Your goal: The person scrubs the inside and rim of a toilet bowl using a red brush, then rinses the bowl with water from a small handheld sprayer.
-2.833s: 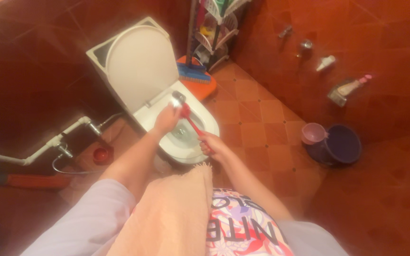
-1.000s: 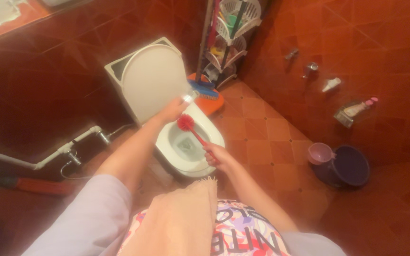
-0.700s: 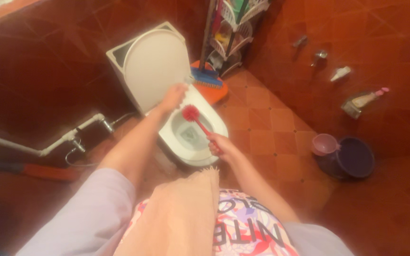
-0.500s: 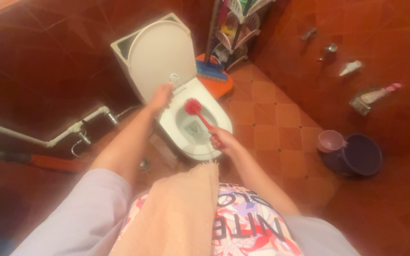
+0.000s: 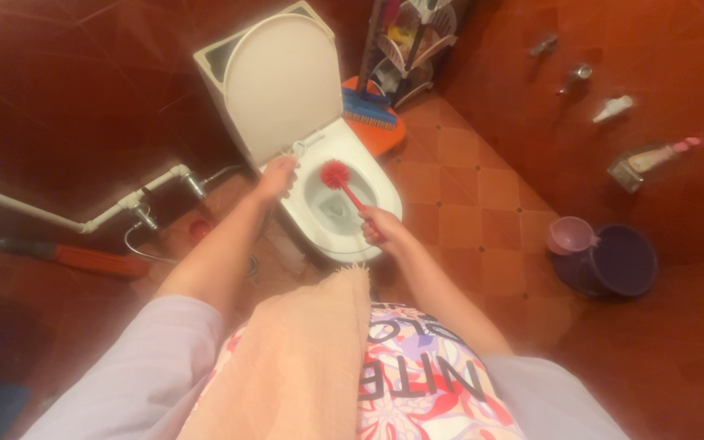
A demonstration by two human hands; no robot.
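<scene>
Since a moment ago the left hand (image 5: 277,175) dropped to the toilet (image 5: 319,220) rim's back left, curled round a small sprayer (image 5: 303,147). Right hand (image 5: 376,226) grips the red brush (image 5: 336,173), head over the bowl. Best scrub under the rim, low to avoid splashing.

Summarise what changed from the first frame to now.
The red-bristled toilet brush rose out of the white toilet bowl, head now above the water. The left hand drew the small metal sprayer back to the rim. The right hand still grips the brush; the lid stays up.
</scene>
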